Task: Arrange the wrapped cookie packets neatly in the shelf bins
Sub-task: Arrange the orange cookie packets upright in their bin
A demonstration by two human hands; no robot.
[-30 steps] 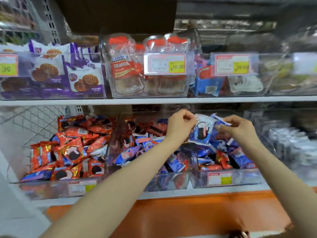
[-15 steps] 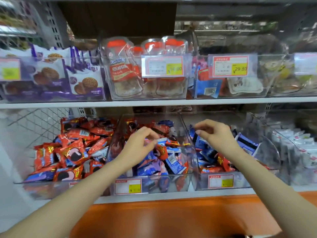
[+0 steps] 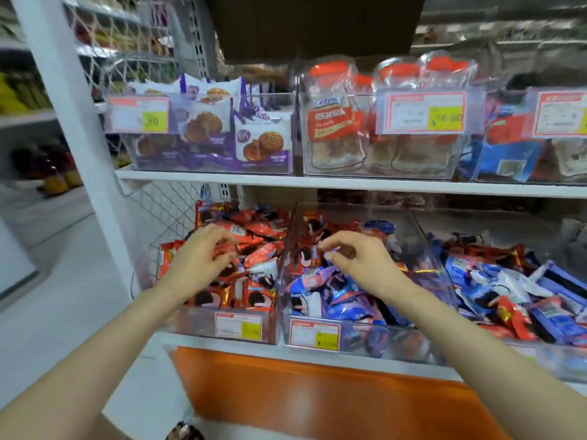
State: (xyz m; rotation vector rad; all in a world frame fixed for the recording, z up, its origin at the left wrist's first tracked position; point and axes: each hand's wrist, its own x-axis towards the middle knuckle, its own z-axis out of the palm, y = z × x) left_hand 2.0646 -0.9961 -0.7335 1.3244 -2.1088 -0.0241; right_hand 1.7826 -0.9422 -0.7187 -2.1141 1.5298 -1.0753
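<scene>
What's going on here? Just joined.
A person is tidying cookie stock on the lower shelf. The left hand hovers with curled fingers over the red packets in the left bin. The right hand, fingers also curled, is over the mixed red and blue packets in the middle bin. Whether either hand actually grips a packet is unclear.

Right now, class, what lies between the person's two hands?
Head view: the clear bin wall and red packets, between left hand and right hand.
</scene>
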